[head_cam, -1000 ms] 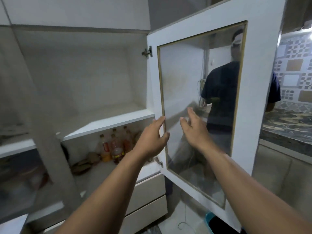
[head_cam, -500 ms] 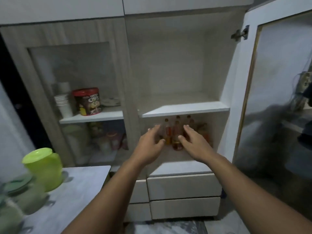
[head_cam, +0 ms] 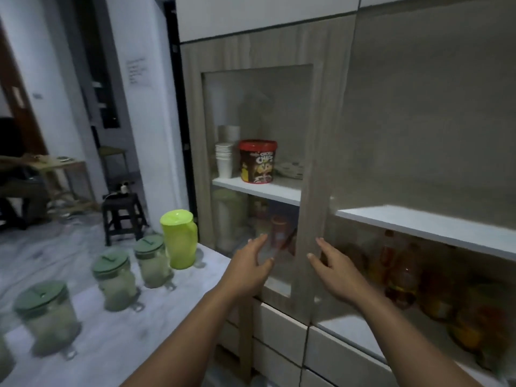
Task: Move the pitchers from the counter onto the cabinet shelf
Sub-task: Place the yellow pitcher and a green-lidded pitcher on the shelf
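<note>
A lime-green pitcher (head_cam: pixel 179 238) stands at the far end of the grey counter (head_cam: pixel 117 342). In a row nearer to me stand clear pitchers with dark green lids: one (head_cam: pixel 153 260) beside the lime one, another (head_cam: pixel 115 277), and a third (head_cam: pixel 47 317) at the left. My left hand (head_cam: pixel 248 268) and my right hand (head_cam: pixel 333 270) are held out in front of the cabinet's wooden post (head_cam: pixel 314 219), both with fingers apart and holding nothing. The bare white cabinet shelf (head_cam: pixel 430 227) lies to the right.
Behind the closed glass door (head_cam: pixel 257 135) are stacked paper cups (head_cam: pixel 224 160), a red-lidded tub (head_cam: pixel 257 161) and plates. Bottles (head_cam: pixel 402 275) fill the compartment under the bare shelf. White drawers (head_cam: pixel 282 331) sit below. A black stool (head_cam: pixel 122 216) stands on the floor beyond the counter.
The view has swung left from the open glass door to the counter and its pitchers. Both hands have left the door and stay raised and empty.
</note>
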